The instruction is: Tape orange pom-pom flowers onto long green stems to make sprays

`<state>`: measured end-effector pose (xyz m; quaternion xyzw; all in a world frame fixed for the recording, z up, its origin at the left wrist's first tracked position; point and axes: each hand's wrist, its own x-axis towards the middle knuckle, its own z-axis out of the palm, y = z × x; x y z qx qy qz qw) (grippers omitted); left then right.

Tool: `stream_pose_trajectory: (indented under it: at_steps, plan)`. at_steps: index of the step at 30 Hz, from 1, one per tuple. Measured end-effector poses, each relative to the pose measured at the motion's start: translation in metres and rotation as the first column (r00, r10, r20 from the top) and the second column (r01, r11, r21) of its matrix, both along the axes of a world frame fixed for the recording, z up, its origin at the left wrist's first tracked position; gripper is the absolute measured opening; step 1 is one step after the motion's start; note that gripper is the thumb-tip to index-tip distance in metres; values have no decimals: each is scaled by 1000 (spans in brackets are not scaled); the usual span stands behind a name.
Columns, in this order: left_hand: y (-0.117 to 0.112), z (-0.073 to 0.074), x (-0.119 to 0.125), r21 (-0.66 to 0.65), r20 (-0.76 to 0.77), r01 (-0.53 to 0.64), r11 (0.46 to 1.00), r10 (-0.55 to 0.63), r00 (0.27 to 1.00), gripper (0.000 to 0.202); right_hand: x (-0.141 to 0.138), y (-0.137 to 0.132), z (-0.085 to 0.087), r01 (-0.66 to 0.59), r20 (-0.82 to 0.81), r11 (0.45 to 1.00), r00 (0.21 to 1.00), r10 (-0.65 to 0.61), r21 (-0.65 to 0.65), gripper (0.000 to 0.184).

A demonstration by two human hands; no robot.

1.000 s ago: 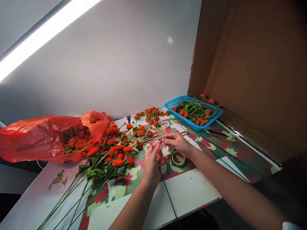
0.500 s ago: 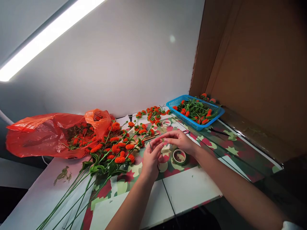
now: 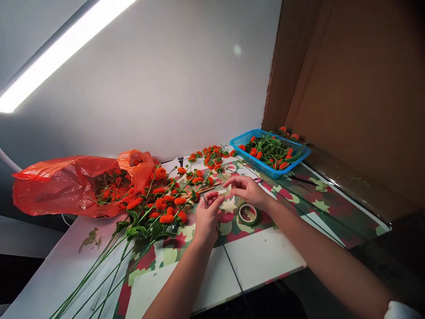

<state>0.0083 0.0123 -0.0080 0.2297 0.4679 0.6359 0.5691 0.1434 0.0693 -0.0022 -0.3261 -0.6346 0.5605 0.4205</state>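
Observation:
My left hand (image 3: 208,215) is closed, its thumb and fingers pinching a thin dark stem (image 3: 205,200) that sticks out above and below the grip. Just right of its fingertips is a small pale strip (image 3: 222,192); I cannot tell whether it is held. Across from it, my right hand (image 3: 247,190) has bent fingers with thumb and forefinger apart, and nothing shows between them. A roll of green tape (image 3: 248,214) lies on the patterned table cover below the right hand. Orange fuzzy flowers (image 3: 166,206) on green stems are heaped left of my left hand.
A red plastic bag (image 3: 56,186) holding more flowers lies at the left. At the back right stands a blue basket (image 3: 257,170) of orange flowers and greenery. A white tape roll (image 3: 230,169), thin wooden sticks (image 3: 207,188) and dark scissors (image 3: 303,179) lie beyond my hands.
My right fingertips have drawn slightly up and away from the left hand, and thumb and forefinger have parted. The left hand keeps its pinch on the stem.

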Motion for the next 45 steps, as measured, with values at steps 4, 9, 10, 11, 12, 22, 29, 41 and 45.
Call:
stream_pose_trajectory:
  at_steps: [4,9,10,11,12,22,29,41,45]
  plan:
    - [0,2,0,-12,40,39,999,-39,998,44,1,0,1,-29,-23,1000,999,29,-8,16]
    - [2,-1,-3,-47,22,41,998,-40,999,35,4,2,1,-16,-35,1000,999,17,6,16]
    - [3,-2,-4,-52,14,40,998,-39,999,35,5,3,1,-14,-28,1000,999,14,7,17]
    - [3,-2,-4,-58,4,38,998,-38,999,35,6,3,2,-16,-14,1000,1000,16,13,19]
    - [4,-3,-5,-63,-6,38,997,-39,999,35,8,4,4,-25,5,999,1000,24,25,19]
    - [-2,3,-3,-25,-37,128,991,-129,991,37,12,-4,20,-151,68,974,988,141,169,28]
    - [-4,1,-4,-6,-129,166,986,-165,978,37,10,-2,13,-227,286,968,939,189,105,27]
    - [-9,4,2,-12,-111,220,975,-220,969,37,24,0,22,-225,390,958,910,142,177,20]
    - [-10,-1,10,50,21,153,987,-154,988,30,20,-2,24,-227,302,963,937,176,144,21]
